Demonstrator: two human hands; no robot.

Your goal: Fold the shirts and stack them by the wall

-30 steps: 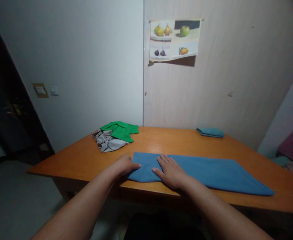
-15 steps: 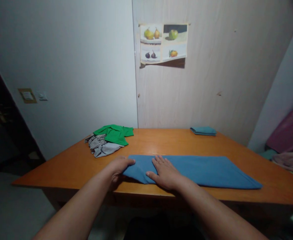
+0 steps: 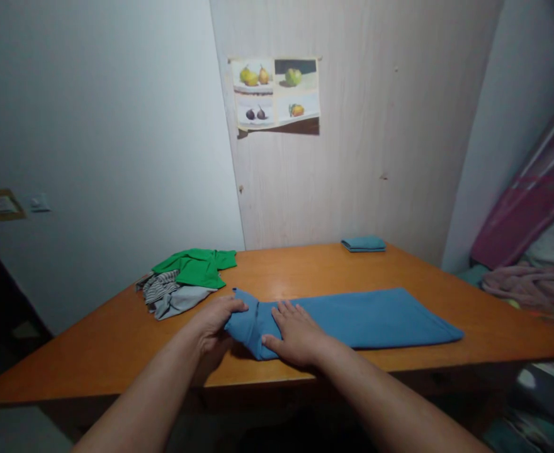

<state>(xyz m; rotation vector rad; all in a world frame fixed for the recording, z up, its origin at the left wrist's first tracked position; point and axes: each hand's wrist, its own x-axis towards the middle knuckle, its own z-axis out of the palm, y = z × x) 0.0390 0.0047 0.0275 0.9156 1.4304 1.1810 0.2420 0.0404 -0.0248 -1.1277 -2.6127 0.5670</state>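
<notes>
Both hands on the blue cloth (image 3: 366, 321) now, and it lies lengthwise along the near edge of the table (image 3: 300, 270). The left hand (image 3: 216, 319) has the cloth's left end in its grip, thumb across the top, the other fingers mostly hidden underneath. That end is bunched and tilted, a dark crease cutting across it just between the two hands. And the right hand (image 3: 296, 333): palm down, fingers spread toward the far edge, thumb toward the left hand, pressing on the cloth and clasping nothing. From there the cloth runs flat and smooth to the right, its slanting end tapering to a point by the near edge.

Up at the far left corner, a green garment (image 3: 196, 265) sits on top of a striped cloth (image 3: 161, 288) and a grey cloth (image 3: 182, 301), all three rumpled. Well apart from them, tucked in at the far right corner, a teal bundle (image 3: 364, 244), neatly folded. Above the far edge hangs a fruit poster (image 3: 277, 94), its bottom curling. Beyond the right edge, a pink drape (image 3: 517, 189) and a crumpled blanket (image 3: 527, 286).
</notes>
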